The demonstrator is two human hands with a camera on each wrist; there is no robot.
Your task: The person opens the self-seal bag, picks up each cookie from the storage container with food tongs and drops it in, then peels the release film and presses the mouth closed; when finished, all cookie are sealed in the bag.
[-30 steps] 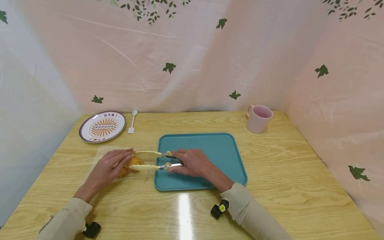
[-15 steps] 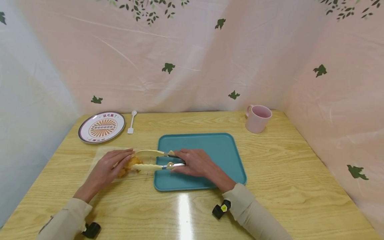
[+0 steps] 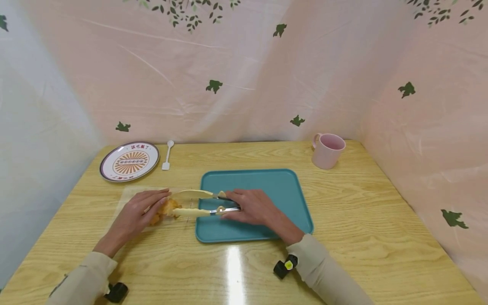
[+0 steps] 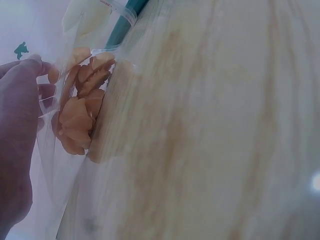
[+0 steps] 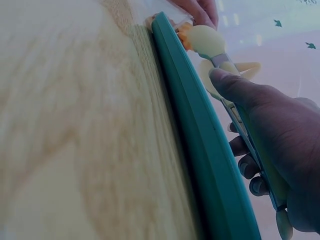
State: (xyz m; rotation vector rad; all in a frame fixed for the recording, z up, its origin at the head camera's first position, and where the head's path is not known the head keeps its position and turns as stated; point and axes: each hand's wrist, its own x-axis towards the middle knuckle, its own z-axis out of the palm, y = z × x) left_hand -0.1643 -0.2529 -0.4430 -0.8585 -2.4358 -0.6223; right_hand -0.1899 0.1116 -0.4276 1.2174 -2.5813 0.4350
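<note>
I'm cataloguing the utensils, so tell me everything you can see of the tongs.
The tongs have shiny metal arms, cream, plastic-looking heads and small cream tabs behind them. The right hand grips them, jaws apart, over the left part of the teal tray. The heads extend past its rim toward the orange-brown food; whether they touch it is unclear.

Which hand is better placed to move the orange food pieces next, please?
Probably the right hand: it holds the tongs, which reach to the food pieces. The left hand seems occupied holding the clear bag.
</note>
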